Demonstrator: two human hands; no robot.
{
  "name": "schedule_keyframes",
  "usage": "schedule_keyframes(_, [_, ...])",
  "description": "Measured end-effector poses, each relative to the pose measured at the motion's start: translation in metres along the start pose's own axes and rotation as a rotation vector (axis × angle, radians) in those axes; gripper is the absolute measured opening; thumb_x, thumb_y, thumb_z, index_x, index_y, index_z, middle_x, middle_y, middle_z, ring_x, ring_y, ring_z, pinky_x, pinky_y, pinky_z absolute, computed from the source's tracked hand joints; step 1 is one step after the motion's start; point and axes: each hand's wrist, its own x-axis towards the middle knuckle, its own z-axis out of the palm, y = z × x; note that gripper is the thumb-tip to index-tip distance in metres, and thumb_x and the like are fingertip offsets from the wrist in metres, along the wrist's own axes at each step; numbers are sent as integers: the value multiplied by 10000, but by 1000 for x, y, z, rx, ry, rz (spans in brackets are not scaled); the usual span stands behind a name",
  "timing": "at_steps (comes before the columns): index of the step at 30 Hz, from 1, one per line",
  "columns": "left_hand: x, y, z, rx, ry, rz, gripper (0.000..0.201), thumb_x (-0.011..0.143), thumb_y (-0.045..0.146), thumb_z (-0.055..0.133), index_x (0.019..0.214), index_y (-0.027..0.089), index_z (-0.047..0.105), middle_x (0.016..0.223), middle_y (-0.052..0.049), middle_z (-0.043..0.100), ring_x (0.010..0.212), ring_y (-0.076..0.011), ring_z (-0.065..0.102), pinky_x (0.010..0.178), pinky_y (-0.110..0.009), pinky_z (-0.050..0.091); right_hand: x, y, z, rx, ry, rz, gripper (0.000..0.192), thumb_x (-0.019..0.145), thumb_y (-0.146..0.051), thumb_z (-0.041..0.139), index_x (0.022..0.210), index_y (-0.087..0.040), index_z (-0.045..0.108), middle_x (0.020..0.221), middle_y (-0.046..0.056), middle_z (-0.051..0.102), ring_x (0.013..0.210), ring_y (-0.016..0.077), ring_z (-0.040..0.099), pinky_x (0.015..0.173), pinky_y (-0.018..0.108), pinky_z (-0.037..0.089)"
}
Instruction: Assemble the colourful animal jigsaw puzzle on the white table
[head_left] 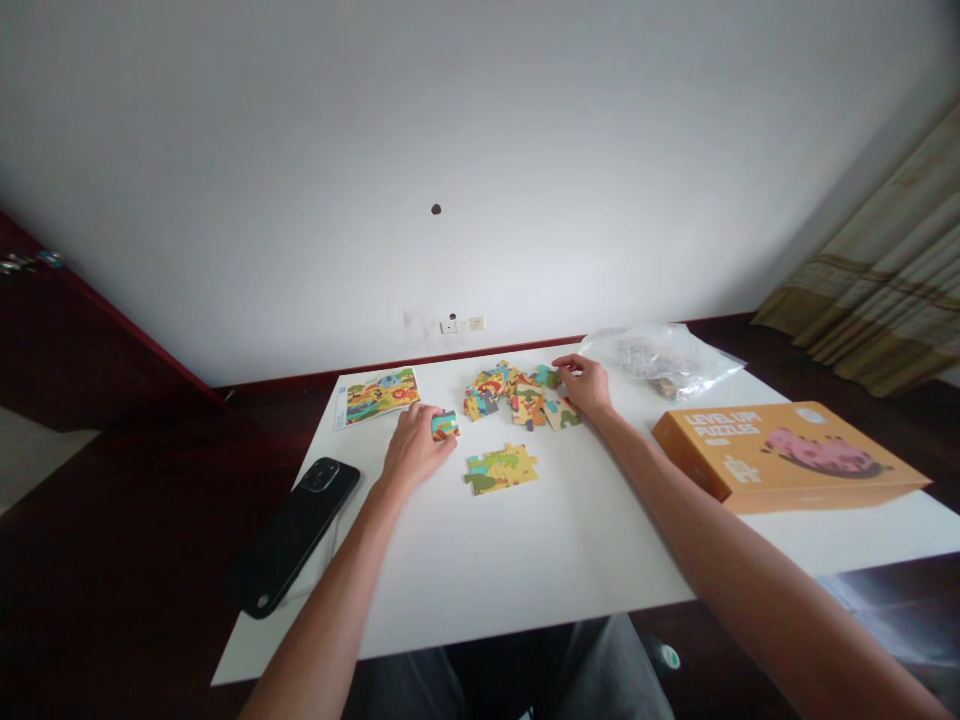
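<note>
My left hand (417, 443) is closed on a puzzle piece (445, 425) with teal, green and orange print, gripped between thumb and fingers. My right hand (586, 384) reaches to the right side of a loose pile of puzzle pieces (491, 388), its fingertips pinched at the edge of a green and teal puzzle piece (547, 376). Nearer to me, between the hands, lies a joined section of puzzle (501, 469), yellow with a green animal. At the back left lies a picture sheet (381, 396) printed with a lion and other animals.
A black phone (300, 535) lies along the left edge of the white table (517, 570). On the right stands an orange puzzle box (787, 455). Behind it sits a clear plastic bag (660, 355) with something inside. The wall (337, 200) rises beyond the table's far edge.
</note>
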Motion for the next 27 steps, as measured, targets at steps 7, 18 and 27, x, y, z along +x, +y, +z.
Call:
schedule_keyframes(7, [-1,2,-1,34,-12,-12,354,865,291,703,1206,223,636,1268,-110,630,1192,-316,583,1025,-432,512,1,2,0,-26,-29,-1,286,811,-252,562,937,-201,814,880,68,791,819,230,691,771,329,507])
schedule_keyframes(18, [2,0,-4,-29,-24,-47,493,888,375,736,1346,226,630,1277,-102,682,1214,-293,617,1098,-418,473,0,0,0,-19,-39,-5,300,801,-242,553,933,-192,818,860,67,787,796,215,683,731,304,494])
schedule_keyframes(27, [4,1,-11,-97,-25,-94,584,802,329,839,1353,258,658,1255,-63,708,979,-240,702,944,-358,541,-5,-18,-6,-90,-63,-103,290,818,-198,547,937,-178,810,901,76,770,791,200,667,763,303,490])
